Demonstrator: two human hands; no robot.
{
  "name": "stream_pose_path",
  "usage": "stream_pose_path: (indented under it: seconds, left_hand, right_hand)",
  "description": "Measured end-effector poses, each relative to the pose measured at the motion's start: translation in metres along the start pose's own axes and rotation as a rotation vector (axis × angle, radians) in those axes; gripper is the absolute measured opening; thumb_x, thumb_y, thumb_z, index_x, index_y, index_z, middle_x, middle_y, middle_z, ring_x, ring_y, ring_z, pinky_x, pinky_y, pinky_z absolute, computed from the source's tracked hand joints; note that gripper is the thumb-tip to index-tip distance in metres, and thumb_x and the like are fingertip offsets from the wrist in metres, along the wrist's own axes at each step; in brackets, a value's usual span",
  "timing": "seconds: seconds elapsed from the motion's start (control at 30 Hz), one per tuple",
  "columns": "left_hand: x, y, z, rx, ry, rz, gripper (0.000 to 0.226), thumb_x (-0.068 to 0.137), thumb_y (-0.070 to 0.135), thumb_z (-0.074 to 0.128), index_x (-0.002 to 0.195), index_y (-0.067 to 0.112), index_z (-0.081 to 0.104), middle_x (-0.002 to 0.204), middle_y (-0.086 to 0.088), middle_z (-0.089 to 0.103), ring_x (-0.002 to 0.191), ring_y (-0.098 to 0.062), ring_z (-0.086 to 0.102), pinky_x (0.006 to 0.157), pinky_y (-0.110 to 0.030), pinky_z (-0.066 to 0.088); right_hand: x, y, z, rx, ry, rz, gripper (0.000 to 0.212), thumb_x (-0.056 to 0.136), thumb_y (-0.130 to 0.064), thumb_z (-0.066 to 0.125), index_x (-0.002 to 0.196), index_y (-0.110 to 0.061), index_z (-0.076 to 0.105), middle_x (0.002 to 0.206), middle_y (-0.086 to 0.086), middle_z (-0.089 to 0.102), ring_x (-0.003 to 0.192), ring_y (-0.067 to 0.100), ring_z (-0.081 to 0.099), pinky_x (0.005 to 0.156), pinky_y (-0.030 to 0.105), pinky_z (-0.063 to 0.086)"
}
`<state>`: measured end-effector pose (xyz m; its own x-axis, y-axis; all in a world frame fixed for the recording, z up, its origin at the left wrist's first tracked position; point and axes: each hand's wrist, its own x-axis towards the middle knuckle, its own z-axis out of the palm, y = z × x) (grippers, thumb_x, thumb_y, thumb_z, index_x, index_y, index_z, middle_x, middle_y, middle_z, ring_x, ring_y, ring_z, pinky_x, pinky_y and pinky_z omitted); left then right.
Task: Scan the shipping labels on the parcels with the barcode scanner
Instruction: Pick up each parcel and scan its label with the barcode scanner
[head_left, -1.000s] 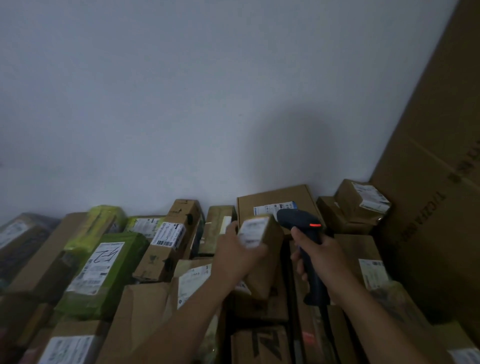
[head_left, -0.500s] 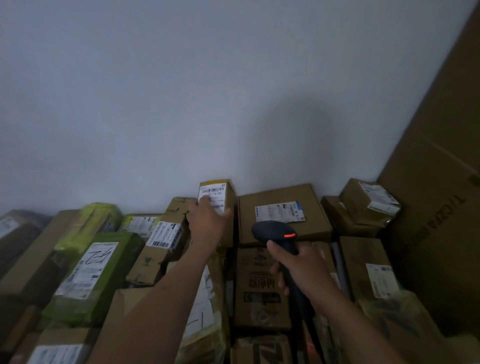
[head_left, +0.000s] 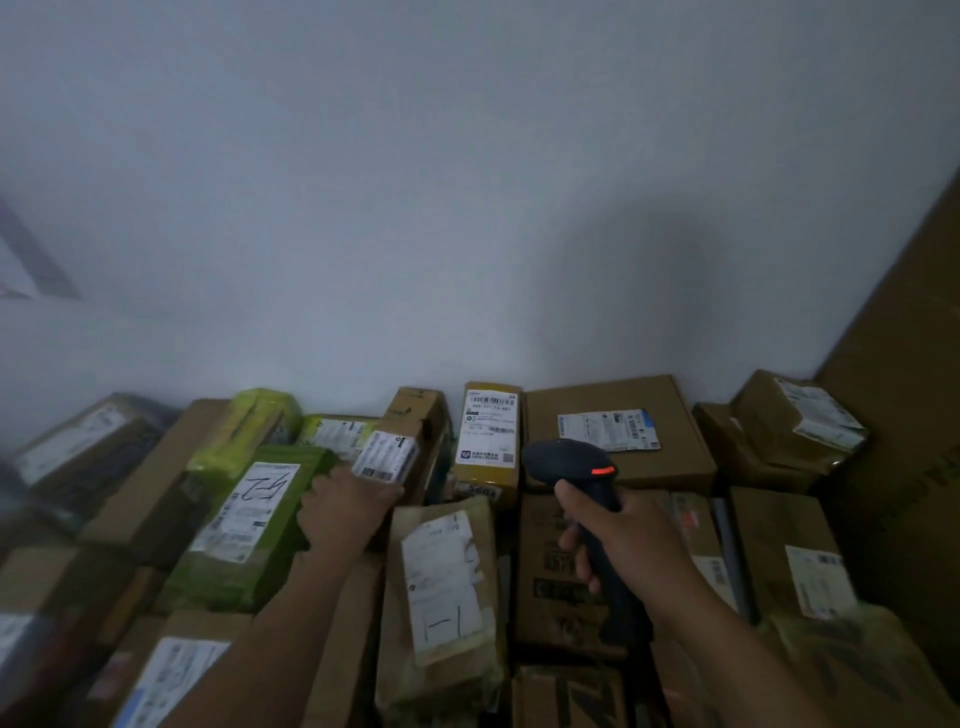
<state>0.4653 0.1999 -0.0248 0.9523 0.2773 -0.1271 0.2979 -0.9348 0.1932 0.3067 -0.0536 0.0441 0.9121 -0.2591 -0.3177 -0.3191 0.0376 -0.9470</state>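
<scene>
My right hand (head_left: 623, 535) grips the handle of a dark barcode scanner (head_left: 569, 465) with an orange light on its head, held above the pile at centre right. A small yellowish box (head_left: 488, 441) stands upright against the wall, its white barcode label facing me, just left of the scanner head. My left hand (head_left: 345, 506) grips the lower end of a slim brown box (head_left: 410, 441) with a white label, left of the yellowish box.
Cardboard parcels fill the whole floor up to the white wall. A green wrapped parcel (head_left: 254, 525) marked with handwriting lies left of my left hand. A flat wide box (head_left: 618, 431) leans behind the scanner. A tall brown carton (head_left: 904, 415) rises at the right.
My left hand set the small yellowish box upright at the wall, let go, then moved left and down onto the slim brown box. The scanner stayed in my right hand.
</scene>
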Motion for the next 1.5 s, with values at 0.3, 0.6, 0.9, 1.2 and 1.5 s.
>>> stream_pose_path:
  seconds: [0.3,0.6,0.9,1.2,1.5]
  left_hand:
    - [-0.001,-0.024,-0.006,-0.369,-0.009,0.062,0.063,0.068,0.037,0.085,0.112,0.005,0.054,0.097,-0.009,0.064,0.083,-0.023,0.06,0.065,-0.031,0.049]
    - [-0.114,-0.047,-0.1,-0.826,0.201,0.146,0.048,0.066,0.048,0.083,0.099,0.027,0.054,0.084,0.014,0.063,0.072,0.0,0.06,0.053,-0.018,0.04]
    - [-0.256,-0.099,-0.164,-1.152,0.053,0.194,0.057,0.062,0.071,0.068,0.101,0.033,0.052,0.095,0.014,0.063,0.078,0.002,0.063,0.057,-0.016,0.045]
    - [-0.305,-0.193,-0.168,-1.797,-0.774,0.18,0.061,0.072,0.027,0.076,0.126,0.02,0.049,0.123,-0.015,0.066,0.106,-0.031,0.069,0.076,-0.048,0.058]
    - [-0.286,-0.278,-0.159,-1.34,-0.386,0.23,0.052,0.081,0.017,0.079,0.124,0.032,0.053,0.099,0.012,0.069,0.074,0.003,0.069,0.055,-0.018,0.055]
  right_hand:
    - [-0.025,-0.022,0.02,-0.034,-0.036,-0.037,0.034,0.088,-0.04,0.068,0.083,-0.006,0.066,0.064,0.006,0.069,0.044,0.018,0.057,0.042,0.026,0.045]
    - [-0.108,-0.074,0.049,0.104,-0.144,-0.07,0.052,0.066,-0.055,0.071,0.084,-0.005,0.069,0.075,0.012,0.074,0.059,0.021,0.069,0.053,0.026,0.055]
    - [-0.227,-0.073,0.101,-0.025,-0.189,-0.162,0.05,0.055,-0.074,0.066,0.09,-0.039,0.072,0.09,-0.012,0.076,0.087,0.01,0.071,0.077,0.031,0.054]
    - [-0.321,-0.043,0.14,0.0,-0.004,-0.13,0.055,0.044,-0.084,0.07,0.082,-0.044,0.074,0.087,-0.015,0.075,0.087,0.016,0.072,0.089,0.044,0.056]
    - [-0.388,-0.03,0.187,-0.221,0.076,-0.211,0.04,0.076,-0.057,0.068,0.082,-0.017,0.07,0.064,0.004,0.071,0.053,0.019,0.067,0.051,0.028,0.054]
